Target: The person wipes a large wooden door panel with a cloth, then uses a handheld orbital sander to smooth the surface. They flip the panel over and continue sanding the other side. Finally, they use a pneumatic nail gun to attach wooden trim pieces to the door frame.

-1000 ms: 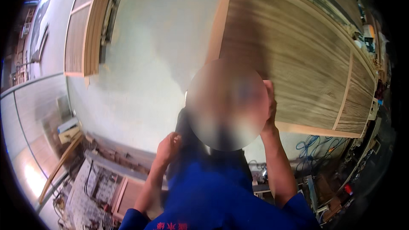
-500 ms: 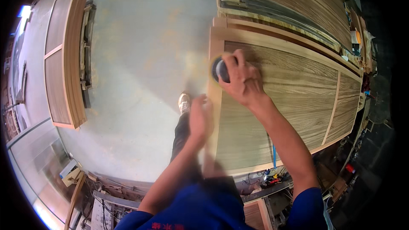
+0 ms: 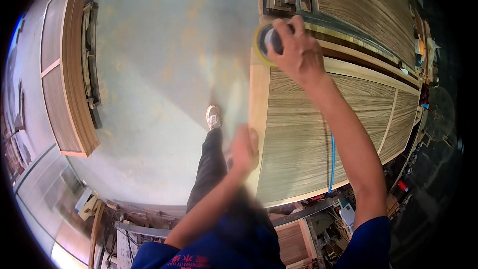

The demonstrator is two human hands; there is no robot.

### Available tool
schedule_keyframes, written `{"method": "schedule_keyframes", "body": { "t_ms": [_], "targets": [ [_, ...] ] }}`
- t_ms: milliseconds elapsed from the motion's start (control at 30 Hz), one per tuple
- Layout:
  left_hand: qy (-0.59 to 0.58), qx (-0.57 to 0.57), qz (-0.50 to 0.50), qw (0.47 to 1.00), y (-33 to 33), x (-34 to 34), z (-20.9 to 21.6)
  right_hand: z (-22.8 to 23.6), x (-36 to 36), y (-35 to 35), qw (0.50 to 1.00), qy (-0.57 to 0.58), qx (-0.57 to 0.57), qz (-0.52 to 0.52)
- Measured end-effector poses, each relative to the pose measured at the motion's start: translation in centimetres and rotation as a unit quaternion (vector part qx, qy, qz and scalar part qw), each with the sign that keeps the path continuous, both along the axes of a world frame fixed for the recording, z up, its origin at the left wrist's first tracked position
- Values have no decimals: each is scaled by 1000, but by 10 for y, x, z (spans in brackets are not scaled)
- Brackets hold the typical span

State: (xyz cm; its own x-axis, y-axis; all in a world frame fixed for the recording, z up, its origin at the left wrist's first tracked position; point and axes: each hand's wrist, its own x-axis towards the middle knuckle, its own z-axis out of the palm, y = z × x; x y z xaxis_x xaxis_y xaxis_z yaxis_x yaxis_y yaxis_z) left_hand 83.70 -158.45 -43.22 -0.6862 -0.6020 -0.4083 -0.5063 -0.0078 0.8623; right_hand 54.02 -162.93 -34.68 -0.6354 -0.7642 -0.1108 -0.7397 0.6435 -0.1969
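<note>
My right hand is wrapped over a round palm sander, dark-bodied with a yellow pad edge. The sander is at the far left corner of a framed wooden door panel, which has dark-grained inserts and a paler frame. Under my right forearm a blue hose runs down across the panel. Beside the panel's left frame strip, my left hand is smeared by motion. Its fingers are too blurred to read, and whether it touches the strip cannot be told.
Stacked framed panels lie beyond the door. Across the floor at left stands another stack of doors on supports. A glass-fronted frame is at lower left. My shoe is left of the door; tools and clutter lie below it.
My right hand has carried the sander away from me to the door's far corner. My left hand has shifted slightly nearer and to the right. The view has moved a little.
</note>
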Motion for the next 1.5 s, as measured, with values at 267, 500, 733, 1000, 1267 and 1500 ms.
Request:
{"method": "schedule_keyframes", "body": {
  "t_ms": [267, 500, 733, 1000, 1267, 1500],
  "targets": [
    [-4, 25, -6, 1000, -2, 1, 8, -17, 1, -12, 989, 48, -88, 109],
    [-24, 30, -31, 999, -1, 5, 2, -23, 5, -7, 967, 88, -135, 198],
    [-25, 34, -38, 998, -2, 5, -2, -17, -6, -2, 986, 48, -62, 147],
    [-18, 25, -32, 999, -1, 6, -2, -13, 7, 20, 985, 35, -96, 141],
    [-66, 37, -75, 994, -11, 3, -9, 10, -8, 35, 994, 50, -71, 59],
    [52, -27, 12, 998, -114, -143, -21, 54, 42, 116, 991, -26, -98, -93]
  ]
}}
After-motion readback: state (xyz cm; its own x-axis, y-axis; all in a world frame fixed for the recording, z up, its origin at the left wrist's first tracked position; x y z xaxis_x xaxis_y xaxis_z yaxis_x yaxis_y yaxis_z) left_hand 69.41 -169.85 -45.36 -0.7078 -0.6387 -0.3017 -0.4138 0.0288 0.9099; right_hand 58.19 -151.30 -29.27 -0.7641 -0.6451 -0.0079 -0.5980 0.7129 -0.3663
